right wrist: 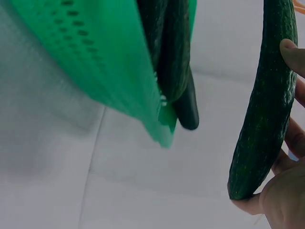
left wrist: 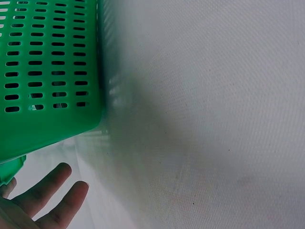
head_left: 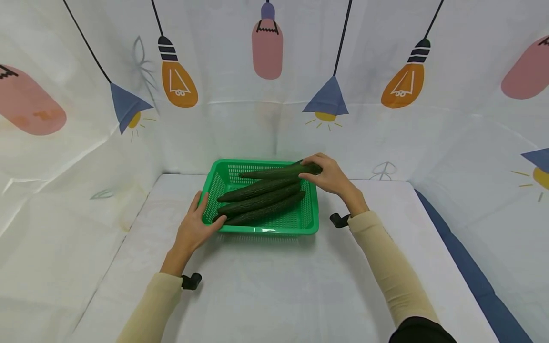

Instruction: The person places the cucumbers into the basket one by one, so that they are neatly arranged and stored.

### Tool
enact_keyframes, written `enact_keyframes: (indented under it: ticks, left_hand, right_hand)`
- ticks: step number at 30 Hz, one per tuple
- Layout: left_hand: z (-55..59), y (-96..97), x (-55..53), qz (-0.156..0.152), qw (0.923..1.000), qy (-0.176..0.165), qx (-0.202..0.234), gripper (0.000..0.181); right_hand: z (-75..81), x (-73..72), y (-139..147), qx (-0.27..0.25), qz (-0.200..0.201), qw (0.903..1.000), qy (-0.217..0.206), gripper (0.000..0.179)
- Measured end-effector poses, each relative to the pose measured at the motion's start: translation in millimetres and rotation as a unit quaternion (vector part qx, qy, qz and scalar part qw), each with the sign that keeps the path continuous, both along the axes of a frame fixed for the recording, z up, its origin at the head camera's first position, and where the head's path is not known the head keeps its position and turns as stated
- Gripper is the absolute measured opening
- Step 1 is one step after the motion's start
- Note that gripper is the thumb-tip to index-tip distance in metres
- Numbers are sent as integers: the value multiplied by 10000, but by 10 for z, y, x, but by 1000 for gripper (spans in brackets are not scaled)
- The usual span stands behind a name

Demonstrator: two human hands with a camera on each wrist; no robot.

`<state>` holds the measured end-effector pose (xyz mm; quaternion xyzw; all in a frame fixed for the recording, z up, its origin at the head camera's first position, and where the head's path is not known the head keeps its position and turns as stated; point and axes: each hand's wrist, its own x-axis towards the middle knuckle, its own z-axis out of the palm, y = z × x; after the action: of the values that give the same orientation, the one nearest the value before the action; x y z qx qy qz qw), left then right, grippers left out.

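A green plastic basket [head_left: 266,230] holds several long dark-green cucumbers [head_left: 259,202] lying side by side. My right hand [head_left: 328,176] grips one cucumber [head_left: 279,171] near its right end, over the back of the basket. In the right wrist view this cucumber [right wrist: 264,105] is apart from the basket, with thumb and fingers around it. My left hand [head_left: 195,231] rests at the basket's front left corner, its thumb over the front rim by the cucumber ends. Its fingers [left wrist: 45,188] extend straight along the left side in the left wrist view.
The basket stands on a white-covered table [head_left: 274,286], near the back edge. A white curtain [head_left: 231,128] printed with lamps and bulbs hangs behind and at both sides. Dark blue cloth [head_left: 463,257] shows beyond the table's right edge.
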<state>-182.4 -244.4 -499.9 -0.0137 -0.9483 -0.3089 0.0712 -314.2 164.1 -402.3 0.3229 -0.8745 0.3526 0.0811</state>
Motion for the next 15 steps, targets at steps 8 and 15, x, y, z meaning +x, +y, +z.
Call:
enact_keyframes:
  ticks: [8, 15]
  left_hand:
    - [-14, -8, -8, -4, 10000, 32, -22, 99]
    - [-13, -6, -10, 7, 10000, 3, 11, 99]
  right_hand:
    - [-56, -5, -290, -171, -33, 9993, -327, 43]
    - [-173, -22, -540, -160, 108, 9973, -712, 43]
